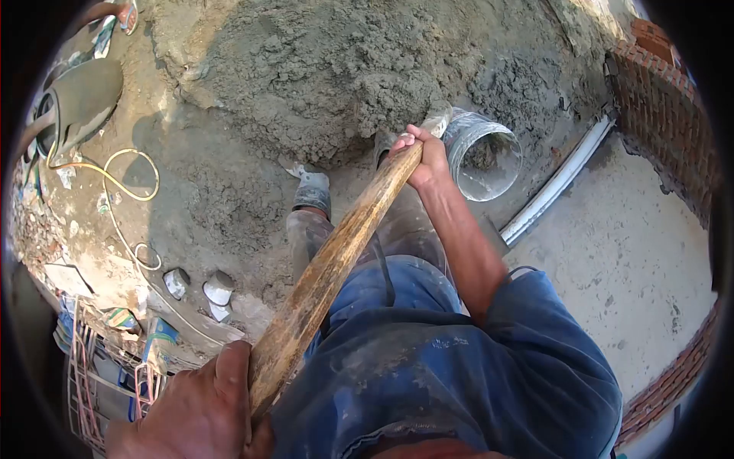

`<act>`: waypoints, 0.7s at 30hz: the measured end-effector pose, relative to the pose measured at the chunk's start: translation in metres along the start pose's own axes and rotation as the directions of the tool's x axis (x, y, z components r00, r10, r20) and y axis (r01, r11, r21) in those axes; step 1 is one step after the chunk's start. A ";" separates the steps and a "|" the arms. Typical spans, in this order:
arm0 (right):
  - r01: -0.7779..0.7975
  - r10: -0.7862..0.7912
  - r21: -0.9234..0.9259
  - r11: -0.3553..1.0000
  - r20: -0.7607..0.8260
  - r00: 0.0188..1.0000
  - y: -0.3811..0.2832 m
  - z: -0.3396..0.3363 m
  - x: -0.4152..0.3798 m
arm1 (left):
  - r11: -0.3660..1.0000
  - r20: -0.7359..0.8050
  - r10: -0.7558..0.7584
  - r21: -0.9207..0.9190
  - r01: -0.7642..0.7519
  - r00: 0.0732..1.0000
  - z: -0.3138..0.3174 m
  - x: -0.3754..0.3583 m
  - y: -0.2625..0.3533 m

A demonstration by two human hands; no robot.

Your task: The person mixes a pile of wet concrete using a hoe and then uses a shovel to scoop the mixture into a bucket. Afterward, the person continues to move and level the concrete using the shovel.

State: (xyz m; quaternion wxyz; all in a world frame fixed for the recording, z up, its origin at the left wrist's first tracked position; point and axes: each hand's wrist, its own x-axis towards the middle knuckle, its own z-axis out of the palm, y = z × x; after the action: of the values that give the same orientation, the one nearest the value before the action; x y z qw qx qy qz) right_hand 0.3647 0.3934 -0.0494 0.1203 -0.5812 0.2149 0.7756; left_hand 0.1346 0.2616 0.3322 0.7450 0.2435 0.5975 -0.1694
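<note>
A long wooden handle (pixel 332 275) runs diagonally across my body, from the lower left up to the pile of wet mortar. My left hand (pixel 191 398) is wrapped round its lower end, close to the camera. Further up, my right hand (pixel 424 157) grips the handle near its far end, fingers closed. Just beyond this hand a pale grey piece (pixel 439 118) continues the handle; its tip is not clearly visible. The wet grey mortar (pixel 329 76) is heaped in front of my feet. Right beside my right hand a mortar-smeared bucket (pixel 489 164) lies tipped, its opening towards me.
A yellowish hose (pixel 130 195) curls over the ground at left, near a dark drum-like container (pixel 88 103). A white pipe (pixel 562 180) borders the concrete slab (pixel 619 260) at right, below a brick wall (pixel 665 115). Part of another person's foot (pixel 128 17) shows at upper left.
</note>
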 end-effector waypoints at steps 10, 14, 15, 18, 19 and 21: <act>0.521 -0.504 0.138 0.842 -0.141 0.852 -0.054 -0.075 -0.127 | 0.872 -0.046 0.348 0.382 -0.306 0.936 -0.017 0.093 -0.043; 0.602 -0.572 0.062 0.796 -0.249 0.781 -0.057 -0.109 -0.087 | 0.827 -0.276 0.458 0.480 -0.291 0.845 -0.010 0.274 -0.109; 0.610 -0.579 0.054 0.791 -0.258 0.774 -0.058 -0.116 -0.078 | 0.799 -0.292 0.494 0.524 -0.296 0.819 -0.004 0.324 -0.126; 0.649 -0.624 0.004 0.761 -0.269 0.734 -0.063 -0.142 -0.076 | 0.823 -0.409 0.528 0.465 -0.328 0.745 0.025 0.410 -0.142; 0.652 -0.627 -0.005 0.758 -0.279 0.727 -0.058 -0.141 -0.089 | 0.857 -0.436 0.495 0.386 -0.341 0.751 0.036 0.420 -0.135; 0.771 -0.773 -0.079 0.632 -0.145 0.618 -0.049 -0.125 -0.116 | 0.880 -0.484 0.475 0.281 -0.383 0.735 0.060 0.443 -0.133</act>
State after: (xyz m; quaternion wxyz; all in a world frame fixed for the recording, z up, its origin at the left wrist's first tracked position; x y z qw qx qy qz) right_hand 0.5263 0.3847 0.0223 0.4206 -0.6799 -0.0497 0.5986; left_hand 0.2120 0.1348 -0.1098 0.5427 0.4723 0.6936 0.0349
